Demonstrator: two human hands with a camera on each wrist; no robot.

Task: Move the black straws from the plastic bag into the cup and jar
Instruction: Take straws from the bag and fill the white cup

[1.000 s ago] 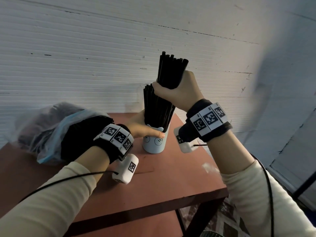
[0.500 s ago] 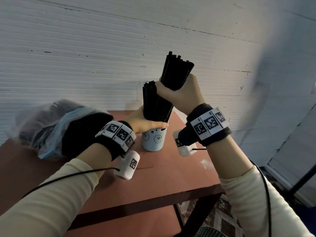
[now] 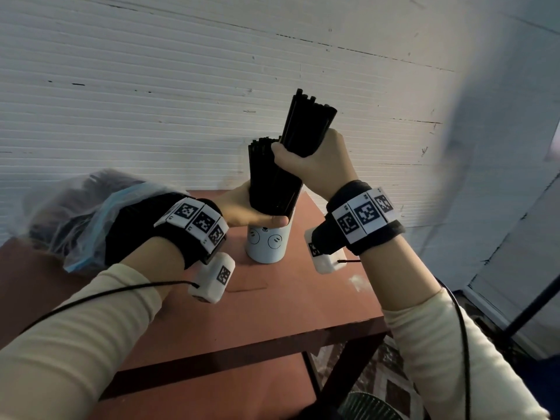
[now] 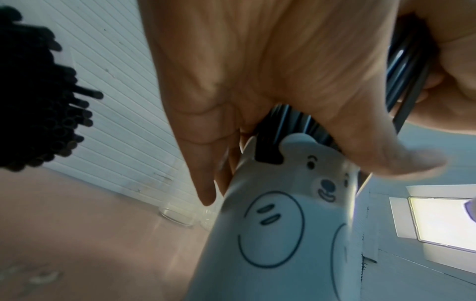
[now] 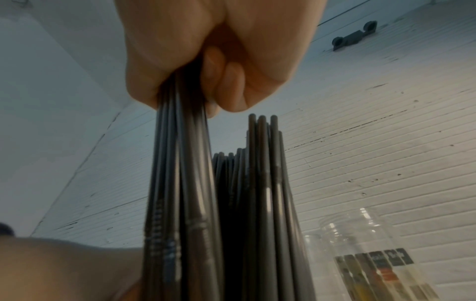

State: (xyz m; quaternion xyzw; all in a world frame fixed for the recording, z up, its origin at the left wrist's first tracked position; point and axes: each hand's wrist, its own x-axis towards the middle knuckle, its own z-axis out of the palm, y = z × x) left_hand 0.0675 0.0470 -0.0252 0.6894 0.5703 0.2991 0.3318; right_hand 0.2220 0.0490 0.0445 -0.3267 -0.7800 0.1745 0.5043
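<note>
A pale blue bear-face cup (image 3: pixel 266 245) stands on the red-brown table (image 3: pixel 272 313), packed with upright black straws (image 3: pixel 269 183). My left hand (image 3: pixel 251 209) wraps around those straws just above the rim, thumb across the front. In the left wrist view the thumb (image 4: pixel 386 154) lies over the straws (image 4: pixel 273 126) above the cup (image 4: pixel 278 234). My right hand (image 3: pixel 312 165) grips a second bundle of black straws (image 3: pixel 307 125), tilted right, its lower ends among the straws in the cup. From the right wrist, that fist (image 5: pixel 216 61) clamps the bundle (image 5: pixel 180 183).
The plastic bag (image 3: pixel 69 213) with more black straws (image 4: pixel 38 97) lies at the table's left. A clear jar (image 5: pixel 373 254) stands behind the cup near the white slatted wall (image 3: pixel 181 86). The table's front edge (image 3: pixel 272 344) and right corner are close.
The bundle in my right hand has tilted a little to the right. My left thumb has shifted from the cup's rim up onto the straws.
</note>
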